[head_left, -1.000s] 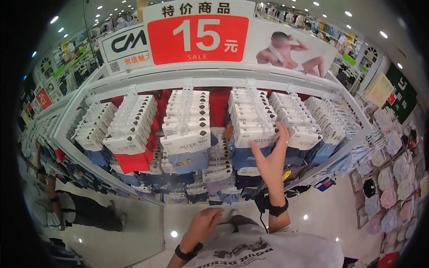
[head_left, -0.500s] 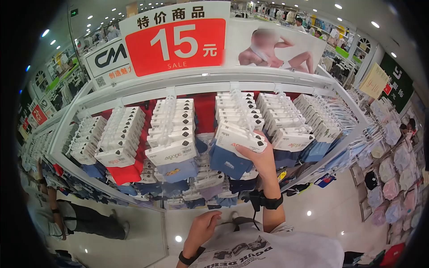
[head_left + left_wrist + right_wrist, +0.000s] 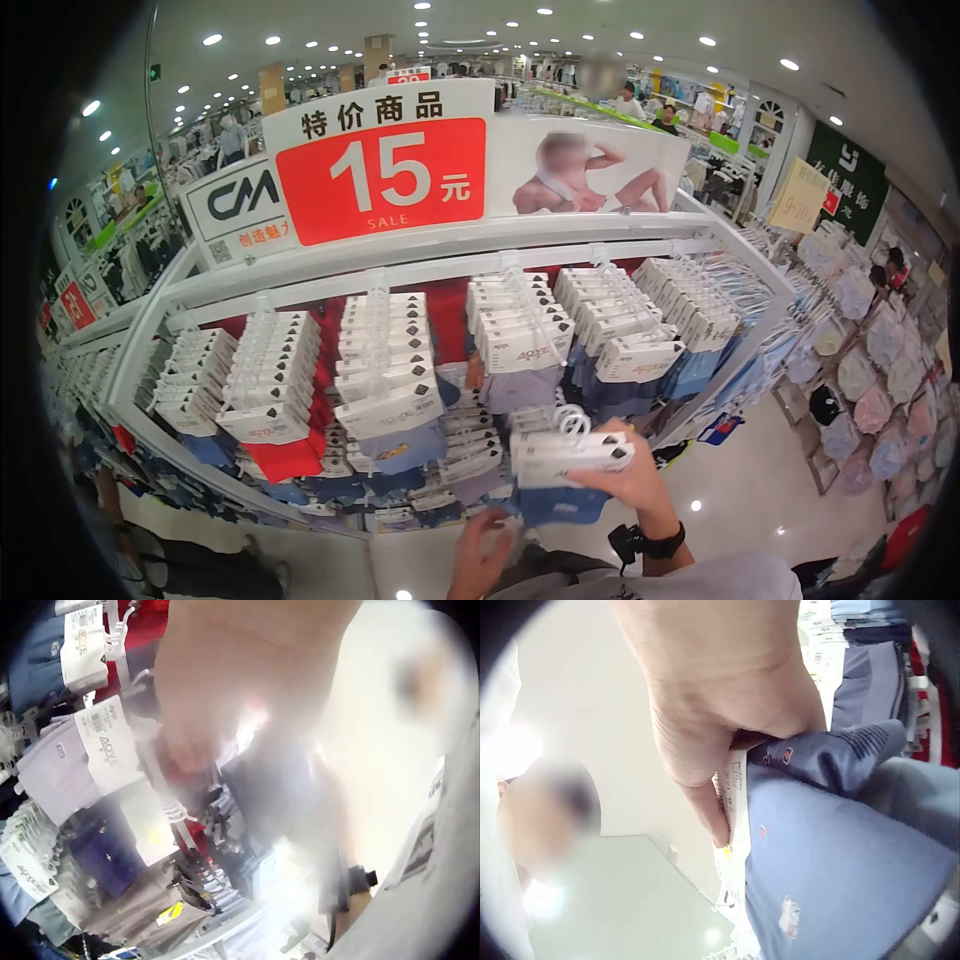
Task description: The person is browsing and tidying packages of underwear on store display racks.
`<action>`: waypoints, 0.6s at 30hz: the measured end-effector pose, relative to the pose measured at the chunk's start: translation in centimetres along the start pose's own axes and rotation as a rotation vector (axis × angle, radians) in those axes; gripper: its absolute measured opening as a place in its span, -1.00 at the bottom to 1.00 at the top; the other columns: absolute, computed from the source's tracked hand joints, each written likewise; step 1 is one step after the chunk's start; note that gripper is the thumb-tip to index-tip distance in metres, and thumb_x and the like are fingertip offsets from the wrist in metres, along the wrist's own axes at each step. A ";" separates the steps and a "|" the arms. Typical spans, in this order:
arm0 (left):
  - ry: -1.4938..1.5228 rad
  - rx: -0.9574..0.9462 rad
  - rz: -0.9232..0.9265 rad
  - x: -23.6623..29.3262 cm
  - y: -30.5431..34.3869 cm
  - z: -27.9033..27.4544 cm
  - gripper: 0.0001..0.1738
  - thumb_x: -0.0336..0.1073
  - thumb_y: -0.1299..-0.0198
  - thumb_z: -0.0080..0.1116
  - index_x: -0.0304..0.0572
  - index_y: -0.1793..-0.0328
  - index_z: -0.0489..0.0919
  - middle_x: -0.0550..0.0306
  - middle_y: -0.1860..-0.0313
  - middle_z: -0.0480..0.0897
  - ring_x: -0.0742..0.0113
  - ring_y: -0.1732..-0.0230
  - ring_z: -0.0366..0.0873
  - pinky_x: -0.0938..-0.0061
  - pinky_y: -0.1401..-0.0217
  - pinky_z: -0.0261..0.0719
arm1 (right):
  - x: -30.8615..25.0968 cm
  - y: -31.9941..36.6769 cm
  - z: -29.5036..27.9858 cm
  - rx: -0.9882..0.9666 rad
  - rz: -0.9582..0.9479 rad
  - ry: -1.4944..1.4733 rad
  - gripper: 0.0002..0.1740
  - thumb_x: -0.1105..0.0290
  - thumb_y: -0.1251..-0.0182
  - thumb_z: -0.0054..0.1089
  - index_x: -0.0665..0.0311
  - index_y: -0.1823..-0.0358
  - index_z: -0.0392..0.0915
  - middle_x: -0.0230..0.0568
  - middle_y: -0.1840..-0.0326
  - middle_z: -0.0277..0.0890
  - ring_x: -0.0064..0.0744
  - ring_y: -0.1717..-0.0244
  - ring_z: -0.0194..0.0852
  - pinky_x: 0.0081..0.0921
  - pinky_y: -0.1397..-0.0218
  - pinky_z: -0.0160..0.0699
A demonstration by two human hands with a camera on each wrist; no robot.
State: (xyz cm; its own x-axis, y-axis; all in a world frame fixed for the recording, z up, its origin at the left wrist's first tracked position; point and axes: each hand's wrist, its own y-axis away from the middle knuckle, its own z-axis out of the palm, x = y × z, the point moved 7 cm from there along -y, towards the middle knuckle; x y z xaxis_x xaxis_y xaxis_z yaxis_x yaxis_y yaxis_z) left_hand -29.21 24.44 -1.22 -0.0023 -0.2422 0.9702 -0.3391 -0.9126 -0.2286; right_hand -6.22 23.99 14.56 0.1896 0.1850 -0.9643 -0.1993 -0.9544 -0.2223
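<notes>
My right hand [image 3: 635, 480] grips a white-carded pack [image 3: 560, 456] with blue cloth [image 3: 562, 504] below the card and a white hook on top, held off the rack. In the right wrist view, the thumb of my right hand [image 3: 727, 712] lies along the card [image 3: 738, 802], with blue fabric [image 3: 832, 862] hanging beside it. My left hand [image 3: 482, 556] is just below and left of the pack, fingers loosely bent, near the blue cloth; whether it touches is unclear. In the left wrist view my left hand [image 3: 247, 675] is large and blurred.
Rows of carded packs [image 3: 390, 400] hang on a white rack [image 3: 420, 262] under a red price sign [image 3: 382, 180]. More packs hang lower down. A panel of pastel items [image 3: 870, 370] stands at the right. People are visible in the background.
My right hand has taken the blue pack from its row and brought it down toward me. My left hand has moved closer to it. The head view has tilted up.
</notes>
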 end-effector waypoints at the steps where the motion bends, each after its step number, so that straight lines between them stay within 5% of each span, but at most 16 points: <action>1: 0.138 0.048 0.038 0.9 -0.4 0.1 -0.47 -0.38 -0.29 0.22 -0.33 -0.36 0.38 -0.10 -0.17 0.58 0.17 -0.17 0.58 0.32 -0.26 0.49 | 0.7 0.9 0.3 -0.021 0.060 -0.045 -0.57 0.49 -0.01 0.62 0.31 0.16 0.51 -0.35 0.24 0.65 -0.67 0.22 0.57 -0.62 0.16 0.56; 3: 0.311 0.051 0.110 1.6 -1.0 0.4 -0.21 -0.28 -0.27 0.22 -0.34 -0.54 0.12 -0.13 -0.34 0.40 0.09 -0.34 0.41 0.22 -0.45 0.29 | 2.5 2.7 0.8 -0.069 0.131 -0.073 -0.56 0.47 -0.01 0.63 0.29 0.14 0.51 -0.37 0.24 0.65 -0.67 0.23 0.56 -0.62 0.17 0.55; 6: 0.463 0.111 0.178 8.8 -3.1 2.6 -0.51 -0.35 -0.35 0.15 -0.33 -0.36 0.37 -0.14 -0.06 0.66 0.13 -0.06 0.67 0.35 -0.15 0.57 | 3.6 5.2 2.1 -0.186 0.238 -0.077 -0.54 0.45 -0.03 0.63 0.28 0.12 0.50 -0.38 0.22 0.60 -0.68 0.17 0.53 -0.63 0.14 0.53; 7: 0.324 0.000 0.126 7.2 -2.4 3.5 -0.35 -0.31 -0.35 0.17 -0.36 -0.47 0.18 -0.14 -0.21 0.54 0.15 -0.16 0.57 0.33 -0.24 0.50 | 4.0 5.8 2.1 -0.174 0.253 -0.115 -0.50 0.44 -0.02 0.63 0.28 0.08 0.48 -0.39 0.19 0.58 -0.67 0.15 0.53 -0.63 0.13 0.53; 11: 0.251 -0.056 -0.096 7.1 -1.9 7.1 -0.34 -0.33 -0.29 0.27 -0.36 -0.42 0.22 -0.14 -0.19 0.55 0.24 -0.17 0.55 0.38 -0.23 0.50 | 5.7 7.8 -0.3 -0.053 0.293 -0.184 -0.39 0.46 0.03 0.65 0.26 0.02 0.40 -0.35 0.15 0.55 -0.62 0.13 0.54 -0.59 0.09 0.57; 18: 0.012 -0.029 -0.148 7.7 -0.2 16.4 -0.55 -0.34 -0.18 0.42 -0.37 -0.07 0.44 -0.04 0.20 0.74 0.39 0.17 0.70 0.45 0.12 0.65 | 9.2 11.7 -9.2 -0.069 0.316 -0.269 -0.35 0.37 -0.07 0.62 0.26 -0.06 0.32 -0.27 0.07 0.53 -0.59 0.07 0.55 -0.57 0.12 0.63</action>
State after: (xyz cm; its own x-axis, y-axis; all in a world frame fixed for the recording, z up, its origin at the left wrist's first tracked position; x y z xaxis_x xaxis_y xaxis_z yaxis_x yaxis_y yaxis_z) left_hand -13.76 17.38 5.03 0.0385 -0.1020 0.9940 -0.3634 -0.9281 -0.0812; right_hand 2.06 12.37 4.39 -0.1302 -0.0732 -0.9888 -0.1410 -0.9858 0.0915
